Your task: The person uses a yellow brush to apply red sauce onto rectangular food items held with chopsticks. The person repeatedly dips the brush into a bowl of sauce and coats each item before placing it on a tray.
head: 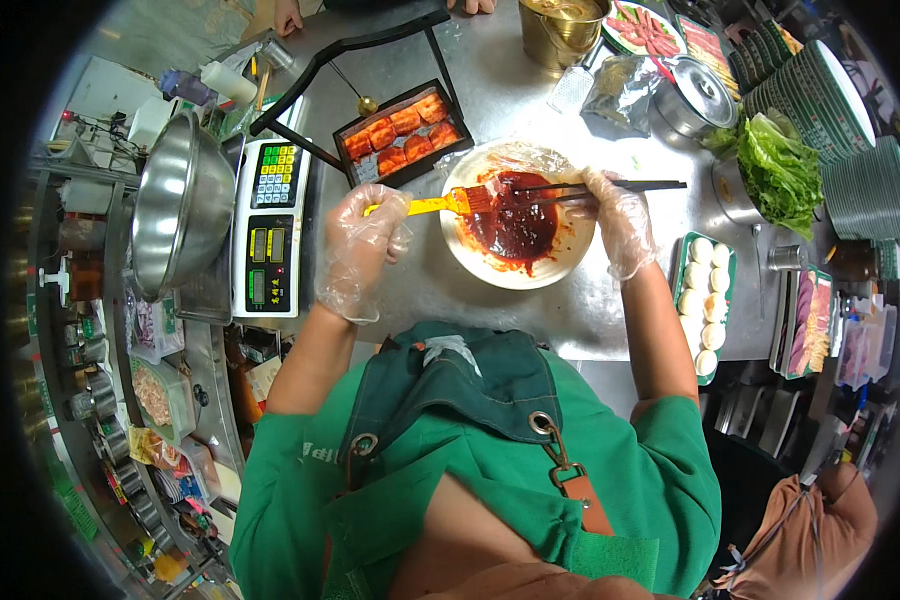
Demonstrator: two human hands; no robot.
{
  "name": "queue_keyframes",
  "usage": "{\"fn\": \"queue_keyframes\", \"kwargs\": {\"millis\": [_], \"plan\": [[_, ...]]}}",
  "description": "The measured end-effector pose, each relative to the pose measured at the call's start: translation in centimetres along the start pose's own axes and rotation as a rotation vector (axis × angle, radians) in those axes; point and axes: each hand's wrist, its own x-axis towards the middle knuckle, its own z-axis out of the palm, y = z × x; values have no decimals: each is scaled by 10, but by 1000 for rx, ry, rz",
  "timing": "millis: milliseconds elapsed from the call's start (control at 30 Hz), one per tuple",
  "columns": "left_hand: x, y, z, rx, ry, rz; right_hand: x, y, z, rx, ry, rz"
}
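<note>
My left hand (364, 229), in a clear plastic glove, grips the yellow handle of a basting brush (427, 204). The brush's red bristles are over dark red sauce (521, 232) in a white bowl (469, 266). Dark chopsticks (649, 185) are held in my right hand (615, 217), also gloved; their tips reach over the sauce near the bristles. Plastic film (529, 159) lies along the bowl's far rim. Behind and left of the bowl, a black tray (399, 174) with a tall arched handle holds several red-coated food pieces (382, 133) in two rows.
A digital scale (268, 225) and a large steel bowl (184, 210) stand left. At right are a green tray of white balls (701, 300), a pot of lettuce (735, 191) and stacked plates (810, 97). A brass bucket (559, 37) stands behind. Another person's hands (289, 19) rest at the far edge.
</note>
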Motion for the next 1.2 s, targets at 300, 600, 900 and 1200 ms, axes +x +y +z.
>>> {"fn": "queue_keyframes", "kwargs": {"millis": [300, 600, 900, 1200], "plan": [[1, -9, -11, -48, 2, -13, 21, -7, 1, -5, -35, 72], [7, -7, -12, -69, -15, -22, 28, -1, 14, -19, -55, 43], [7, -7, -19, -31, 18, -17, 12, -21, 16, -132, -122, 60], [4, -7, -12, -15, 6, -9, -34, -10, 43, -382, -331, -242]]}}
